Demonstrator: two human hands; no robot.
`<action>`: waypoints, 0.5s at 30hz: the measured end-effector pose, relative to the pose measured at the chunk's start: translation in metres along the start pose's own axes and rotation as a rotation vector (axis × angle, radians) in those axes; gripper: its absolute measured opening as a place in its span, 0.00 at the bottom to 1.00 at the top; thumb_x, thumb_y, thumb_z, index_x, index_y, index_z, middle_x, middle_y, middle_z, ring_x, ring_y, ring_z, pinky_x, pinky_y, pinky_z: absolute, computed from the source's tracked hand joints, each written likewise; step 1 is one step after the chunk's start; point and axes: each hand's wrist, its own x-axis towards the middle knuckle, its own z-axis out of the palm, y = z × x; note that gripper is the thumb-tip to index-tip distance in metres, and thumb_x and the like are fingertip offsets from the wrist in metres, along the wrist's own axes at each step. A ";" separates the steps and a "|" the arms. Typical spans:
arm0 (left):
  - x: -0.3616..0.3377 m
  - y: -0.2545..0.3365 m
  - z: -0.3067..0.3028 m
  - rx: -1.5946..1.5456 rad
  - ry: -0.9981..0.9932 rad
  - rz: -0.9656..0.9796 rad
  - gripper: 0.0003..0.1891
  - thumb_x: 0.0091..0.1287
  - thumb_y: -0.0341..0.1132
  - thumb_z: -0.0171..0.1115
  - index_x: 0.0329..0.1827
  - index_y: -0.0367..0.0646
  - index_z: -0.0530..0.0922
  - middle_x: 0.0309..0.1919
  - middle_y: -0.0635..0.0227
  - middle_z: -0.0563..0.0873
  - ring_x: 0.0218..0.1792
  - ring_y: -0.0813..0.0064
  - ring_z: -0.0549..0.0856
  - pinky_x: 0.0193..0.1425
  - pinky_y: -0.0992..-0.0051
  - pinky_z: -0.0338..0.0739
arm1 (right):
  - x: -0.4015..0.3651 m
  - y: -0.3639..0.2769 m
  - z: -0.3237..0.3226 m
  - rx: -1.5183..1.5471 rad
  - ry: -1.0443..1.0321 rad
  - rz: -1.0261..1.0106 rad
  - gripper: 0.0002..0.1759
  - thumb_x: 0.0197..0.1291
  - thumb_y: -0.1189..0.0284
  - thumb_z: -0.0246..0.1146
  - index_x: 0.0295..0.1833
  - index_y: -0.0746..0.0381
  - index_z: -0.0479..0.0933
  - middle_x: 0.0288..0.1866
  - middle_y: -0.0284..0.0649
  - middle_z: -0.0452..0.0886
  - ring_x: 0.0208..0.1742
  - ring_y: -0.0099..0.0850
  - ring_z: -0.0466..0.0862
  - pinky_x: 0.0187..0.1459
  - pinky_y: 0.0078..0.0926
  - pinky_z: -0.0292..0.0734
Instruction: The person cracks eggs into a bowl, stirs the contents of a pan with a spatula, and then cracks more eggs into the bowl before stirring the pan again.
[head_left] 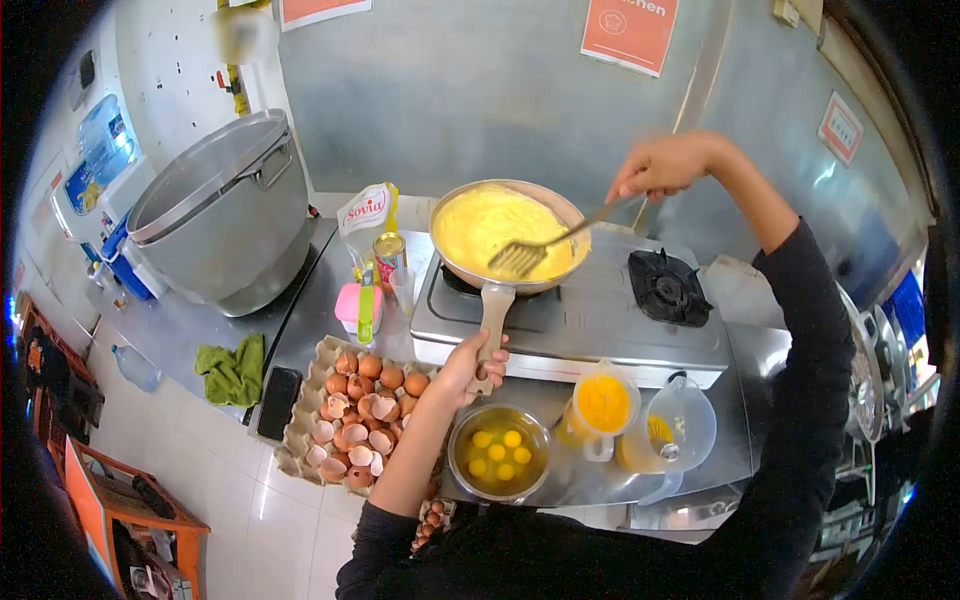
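Note:
My left hand [474,368] is closed around the beige handle [497,312] of a frying pan [560,208], which sits over the left burner of a gas stove [600,325]. Soft yellow egg [478,222] covers the pan's inside. Above and right of the pan, my right hand [662,168] grips a slotted spatula [572,232], its head resting in the egg. Near my left wrist, a metal bowl [455,462] contains several raw yolks [503,455]. Beaten egg [604,402] fills a clear pitcher, beside a larger pitcher [694,425] with a whisk [660,432] inside.
An egg carton [303,440] with whole eggs and broken shells lies left, near a dark phone [278,402] and green cloth [230,370]. A big metal pot [225,225] stands behind. An oil pouch [368,222], can [390,255] and pink container [350,305] flank the stove.

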 end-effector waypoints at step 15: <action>0.005 0.003 -0.002 0.080 0.017 -0.026 0.12 0.64 0.43 0.36 0.37 0.43 0.60 0.18 0.74 0.63 0.15 0.85 0.61 0.19 0.83 0.60 | 0.148 -0.066 0.129 -0.117 0.461 -0.233 0.11 0.41 0.79 0.49 0.30 0.68 0.75 0.25 0.53 0.75 0.24 0.41 0.77 0.26 0.36 0.70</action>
